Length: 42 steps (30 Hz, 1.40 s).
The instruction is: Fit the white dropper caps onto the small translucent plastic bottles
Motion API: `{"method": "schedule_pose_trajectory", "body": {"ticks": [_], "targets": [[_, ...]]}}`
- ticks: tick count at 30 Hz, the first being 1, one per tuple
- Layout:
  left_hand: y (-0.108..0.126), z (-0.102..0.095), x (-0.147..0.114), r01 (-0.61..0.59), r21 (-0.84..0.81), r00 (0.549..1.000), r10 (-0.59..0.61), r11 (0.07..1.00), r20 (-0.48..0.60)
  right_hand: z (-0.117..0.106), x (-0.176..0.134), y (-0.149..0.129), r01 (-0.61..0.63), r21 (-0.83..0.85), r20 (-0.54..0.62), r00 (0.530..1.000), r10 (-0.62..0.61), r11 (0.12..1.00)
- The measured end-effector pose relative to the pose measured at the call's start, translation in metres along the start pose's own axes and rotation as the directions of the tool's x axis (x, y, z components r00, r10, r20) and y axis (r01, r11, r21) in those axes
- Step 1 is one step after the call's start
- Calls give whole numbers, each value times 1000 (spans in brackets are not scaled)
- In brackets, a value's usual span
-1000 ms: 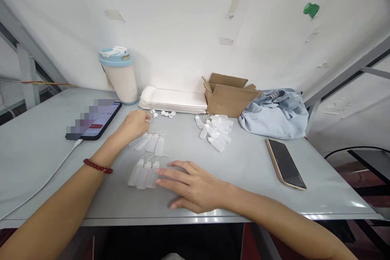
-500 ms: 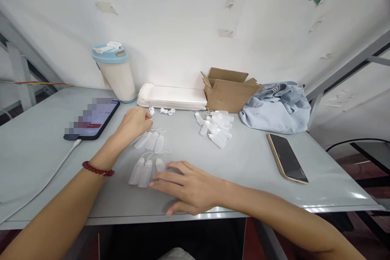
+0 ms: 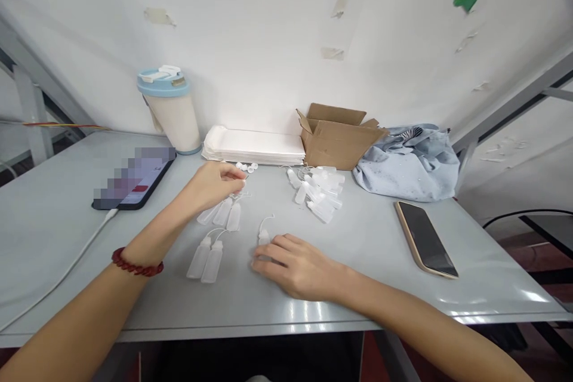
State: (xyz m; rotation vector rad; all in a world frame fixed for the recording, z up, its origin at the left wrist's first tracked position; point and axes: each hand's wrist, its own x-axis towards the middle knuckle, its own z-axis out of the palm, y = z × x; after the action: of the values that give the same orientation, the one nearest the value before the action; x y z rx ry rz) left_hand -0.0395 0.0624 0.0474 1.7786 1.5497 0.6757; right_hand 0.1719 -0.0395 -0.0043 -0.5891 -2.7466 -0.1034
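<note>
My left hand (image 3: 218,184) is above the table, thumb and fingertips pinched on a small white cap that is mostly hidden. Below it lie several translucent squeeze bottles (image 3: 233,216) with thin white tails at their necks, and nearer me rest two more bottles (image 3: 211,261). My right hand (image 3: 290,262) has its fingers curled around another small squeeze bottle (image 3: 264,237), whose neck and curved tail point away from me. The lower part of that bottle is hidden by the fingers.
Loose white caps (image 3: 247,167) lie before a stack of white envelopes (image 3: 255,146). A pile of bottles (image 3: 322,191) sits in front of an open cardboard box (image 3: 340,144). Around them are a tumbler (image 3: 174,113), a charging phone (image 3: 138,185), a second phone (image 3: 425,239) and blue cloth (image 3: 407,167).
My left hand has moved right, away from the caps' left end, with its pinch now showing. My right hand has drawn one bottle right, out of the near row, and its fingers have closed around it.
</note>
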Motion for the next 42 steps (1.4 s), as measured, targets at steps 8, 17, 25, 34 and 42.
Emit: {"method": "schedule_pose_trajectory", "body": {"ticks": [8,17,25,34,42], "targets": [[15,9,-14,80,-253,976,-24,964,216,3,-4,5,-142,-43,-105,985,137,989],[23,11,-21,84,-295,957,6,952,291,-8,0,11,-504,-10,74,861,503,864],[21,19,-22,119,-341,938,7,932,345,-6,-3,21,-579,152,-25,808,588,801],[24,30,-29,152,-465,948,4,872,318,0,-7,22,-458,249,-312,797,518,854],[29,30,-31,149,-459,952,-1,876,307,-1,-7,22,-437,187,-315,821,475,880]]}}
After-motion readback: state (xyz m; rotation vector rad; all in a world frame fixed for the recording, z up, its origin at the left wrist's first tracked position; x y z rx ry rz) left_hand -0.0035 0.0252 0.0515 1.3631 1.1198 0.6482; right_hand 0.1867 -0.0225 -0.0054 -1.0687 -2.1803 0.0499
